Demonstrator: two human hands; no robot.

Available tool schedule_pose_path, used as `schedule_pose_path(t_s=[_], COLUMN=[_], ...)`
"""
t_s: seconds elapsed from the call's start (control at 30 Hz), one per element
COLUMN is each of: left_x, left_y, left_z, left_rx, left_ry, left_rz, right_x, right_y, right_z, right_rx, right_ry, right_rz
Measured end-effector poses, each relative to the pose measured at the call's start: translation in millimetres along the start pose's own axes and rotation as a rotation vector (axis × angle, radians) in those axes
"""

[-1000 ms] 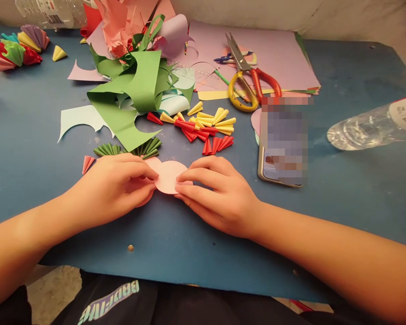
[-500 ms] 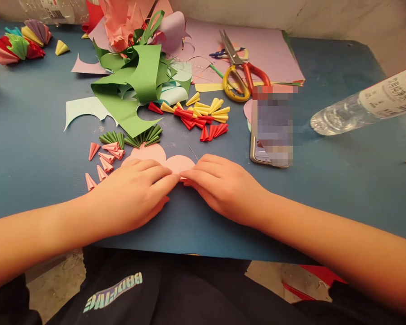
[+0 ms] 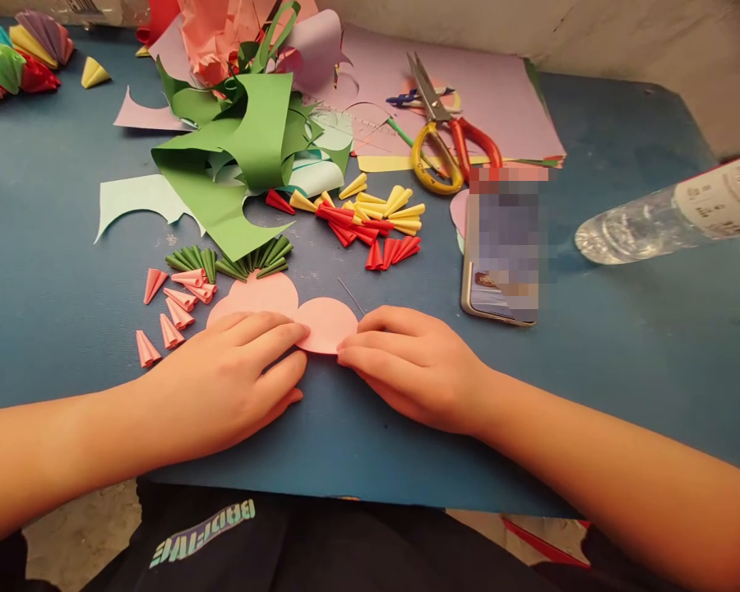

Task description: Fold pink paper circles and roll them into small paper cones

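A blue table (image 3: 622, 395) is reached over by two bare hands. The left hand (image 3: 231, 378) is laid partly over pink paper circles (image 3: 262, 289), its fingers slightly bent, one fingertip touching the left edge of a pink disc (image 3: 326, 325) lying between the hands. The disc's right edge is touched by curled fingers of the right hand (image 3: 423, 370); whether it is pinched by either cannot be told. Pink cones (image 3: 181, 298) are scattered beside the left hand.
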State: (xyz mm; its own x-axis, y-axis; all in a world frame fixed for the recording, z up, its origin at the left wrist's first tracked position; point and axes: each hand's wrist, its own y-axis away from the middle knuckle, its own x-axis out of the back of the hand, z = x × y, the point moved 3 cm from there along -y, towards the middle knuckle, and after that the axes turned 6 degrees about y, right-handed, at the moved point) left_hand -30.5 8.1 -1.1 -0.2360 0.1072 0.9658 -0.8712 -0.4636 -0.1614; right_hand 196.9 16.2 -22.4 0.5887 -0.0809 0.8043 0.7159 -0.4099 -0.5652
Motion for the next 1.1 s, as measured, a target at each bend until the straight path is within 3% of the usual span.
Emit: schedule_pose_path(t_s=[0.17,0.6,1.1], left_x=[1.4,1.3,-1.1], left_y=[1.6,-1.5,-3.9], left_z=[-0.2,-4.7,-3.8], left_rx=[-0.012,-0.019,-0.010], left_ry=[-0.011,0.047,-0.001], left_rz=[-0.017,-0.031,-0.059], right_x=[1.6,-3.5,-5.6], right_y=[-1.5,-1.8,-0.4], right_z=[-1.5,0.0,0.7], right_rx=[0.046,-0.060,-0.065], right_ry=[0.004,0.006,0.016], right_rz=[-0.020,-0.069,-0.083])
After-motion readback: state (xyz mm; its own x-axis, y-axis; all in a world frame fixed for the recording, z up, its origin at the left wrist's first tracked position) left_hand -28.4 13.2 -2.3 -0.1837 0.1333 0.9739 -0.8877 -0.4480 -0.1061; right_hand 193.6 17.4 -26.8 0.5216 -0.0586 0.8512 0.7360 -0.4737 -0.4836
